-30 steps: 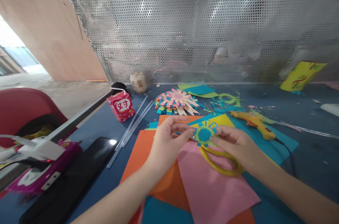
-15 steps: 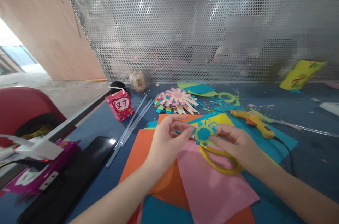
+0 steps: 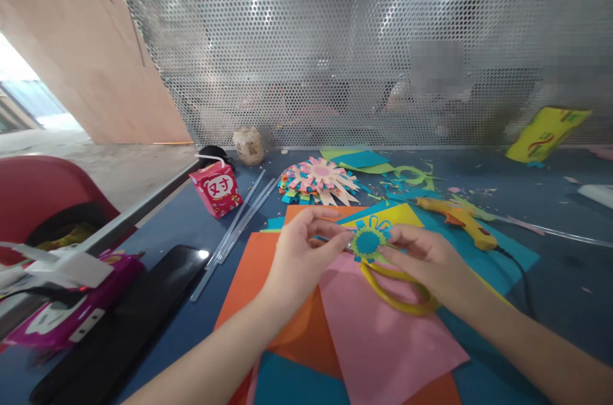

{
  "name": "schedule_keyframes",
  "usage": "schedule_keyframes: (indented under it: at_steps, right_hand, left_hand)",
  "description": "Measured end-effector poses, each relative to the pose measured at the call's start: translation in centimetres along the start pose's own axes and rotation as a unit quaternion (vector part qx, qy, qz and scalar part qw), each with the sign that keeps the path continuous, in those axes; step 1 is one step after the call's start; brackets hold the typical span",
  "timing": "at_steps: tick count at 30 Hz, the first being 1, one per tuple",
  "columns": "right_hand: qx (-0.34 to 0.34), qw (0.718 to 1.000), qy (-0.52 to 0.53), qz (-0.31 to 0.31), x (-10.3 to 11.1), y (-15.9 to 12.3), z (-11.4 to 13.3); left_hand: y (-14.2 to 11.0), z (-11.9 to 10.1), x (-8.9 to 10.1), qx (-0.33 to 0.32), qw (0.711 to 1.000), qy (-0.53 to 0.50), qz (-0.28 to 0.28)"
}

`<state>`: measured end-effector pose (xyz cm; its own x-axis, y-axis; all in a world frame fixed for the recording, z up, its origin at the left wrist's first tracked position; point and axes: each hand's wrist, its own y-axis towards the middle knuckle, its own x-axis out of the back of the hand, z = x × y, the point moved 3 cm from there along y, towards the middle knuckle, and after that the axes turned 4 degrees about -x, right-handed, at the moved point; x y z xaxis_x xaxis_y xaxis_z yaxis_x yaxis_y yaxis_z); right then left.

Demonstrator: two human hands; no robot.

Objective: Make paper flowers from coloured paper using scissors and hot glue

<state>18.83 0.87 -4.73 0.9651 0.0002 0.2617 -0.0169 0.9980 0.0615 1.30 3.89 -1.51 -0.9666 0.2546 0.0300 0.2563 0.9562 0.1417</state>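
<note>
Between my two hands is a small paper flower (image 3: 368, 241) with a round blue centre, a green ring and blue strips looped around its edge. My left hand (image 3: 311, 248) pinches its left edge between thumb and fingers. Its right edge is gripped by my right hand (image 3: 421, 255), fingers curled. Just below the flower are scissors (image 3: 383, 293) with yellow handles, over a pink sheet (image 3: 387, 341); their blades are mostly hidden. Orange paper (image 3: 258, 264) and a yellow sheet (image 3: 409, 216) lie around and under my hands.
A yellow glue gun (image 3: 460, 220) with a cord lies to the right. Finished paper rosettes (image 3: 318, 180) are stacked at the back. On the left are clear glue sticks (image 3: 244, 220), a red drink carton (image 3: 218, 189), a black phone (image 3: 124, 322) and a purple power strip (image 3: 71, 309). A perforated metal panel (image 3: 306, 47) stands behind.
Both hands keep their grip on the paper flower, which has shifted very slightly to the left. Nothing else has visibly moved on the table.
</note>
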Motion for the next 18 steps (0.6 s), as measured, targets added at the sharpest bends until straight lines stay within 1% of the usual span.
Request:
schedule_keyframes:
  at_steps: [4, 7, 10, 13, 15, 18]
  right_hand:
    - [0.005, 1.000, -0.004, -0.015, 0.0, -0.1, 0.3]
    - [0.013, 0.998, -0.003, -0.054, 0.5, -0.1, 0.8]
    - [0.026, 0.991, 0.003, -0.128, 2.1, 0.3, 1.0]
    - [0.034, 0.982, 0.003, -0.185, 4.0, 1.2, 0.6]
    - [0.037, 0.979, 0.003, -0.200, 5.0, 1.9, 0.1]
    - [0.033, 0.978, 0.008, -0.204, 5.8, 2.7, -0.5]
  left_hand:
    - [0.0, 0.2, 0.1, -0.006, 1.000, 0.006, -0.003]
    - [0.2, 0.5, 0.4, -0.024, 0.999, 0.017, -0.021]
    - [0.7, 1.0, 0.8, -0.039, 0.998, 0.037, -0.036]
    - [1.3, 1.7, 1.0, -0.043, 0.996, 0.067, -0.031]
    - [1.6, 2.0, 1.1, -0.049, 0.994, 0.090, -0.024]
    - [1.6, 2.0, 0.9, -0.062, 0.990, 0.130, -0.005]
